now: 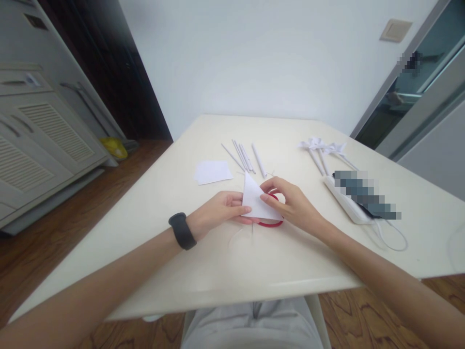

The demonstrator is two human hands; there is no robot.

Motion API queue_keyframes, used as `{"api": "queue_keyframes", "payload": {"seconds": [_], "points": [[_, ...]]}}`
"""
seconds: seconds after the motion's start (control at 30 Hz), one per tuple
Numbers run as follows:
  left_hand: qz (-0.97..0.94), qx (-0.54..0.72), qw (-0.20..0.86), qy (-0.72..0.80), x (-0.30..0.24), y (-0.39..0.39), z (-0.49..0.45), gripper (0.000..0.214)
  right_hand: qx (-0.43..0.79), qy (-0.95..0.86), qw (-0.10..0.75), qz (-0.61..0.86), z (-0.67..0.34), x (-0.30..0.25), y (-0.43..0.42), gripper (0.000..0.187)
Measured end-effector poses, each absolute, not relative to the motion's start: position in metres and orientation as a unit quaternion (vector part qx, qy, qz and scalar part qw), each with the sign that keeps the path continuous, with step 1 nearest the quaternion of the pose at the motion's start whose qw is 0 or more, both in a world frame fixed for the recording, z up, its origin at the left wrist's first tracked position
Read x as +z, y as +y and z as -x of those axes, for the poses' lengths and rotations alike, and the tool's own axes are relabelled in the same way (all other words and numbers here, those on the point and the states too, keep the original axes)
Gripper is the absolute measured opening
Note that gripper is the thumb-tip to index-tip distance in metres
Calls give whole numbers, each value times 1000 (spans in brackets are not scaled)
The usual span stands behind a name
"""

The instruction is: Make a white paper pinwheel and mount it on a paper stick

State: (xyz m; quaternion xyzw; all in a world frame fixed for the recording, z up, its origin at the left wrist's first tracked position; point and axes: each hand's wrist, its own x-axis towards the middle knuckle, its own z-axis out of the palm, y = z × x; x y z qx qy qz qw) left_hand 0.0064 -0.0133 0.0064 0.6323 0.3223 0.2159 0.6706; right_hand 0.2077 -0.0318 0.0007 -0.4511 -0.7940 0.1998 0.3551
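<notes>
A sheet of white paper (257,199), folded into a triangle, is held between both hands above the table. My left hand (232,206) grips its left lower corner, thumb on top and fingers underneath. My right hand (288,198) pinches the slanted right edge with thumb and fingers. Behind and below the paper shows a red, curved object (272,224), mostly covered; it looks like scissor handles. Beyond the hands lie several thin rolled paper sticks (242,156) and a thicker white paper roll (259,160). Left of them rests a stack of white paper squares (214,172).
White paper pinwheels (321,144) on sticks lie at the right rear. Nearer, a white power strip (341,201) with a cord (394,248) has a dark, pixelated object (366,196) on it. The cream table (174,281) meets a white wall at the back.
</notes>
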Motion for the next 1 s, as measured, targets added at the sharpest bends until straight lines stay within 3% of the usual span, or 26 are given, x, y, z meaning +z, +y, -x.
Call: {"api": "queue_keyframes", "payload": {"seconds": [0.43,1.0], "points": [[-646,179,670,318,2,-12,-7,35,313,-752,368,449,-209,1,-28,10],[-625,211,648,381,7,-14,-6,18,323,-723,405,456,-215,-2,-24,13]]}}
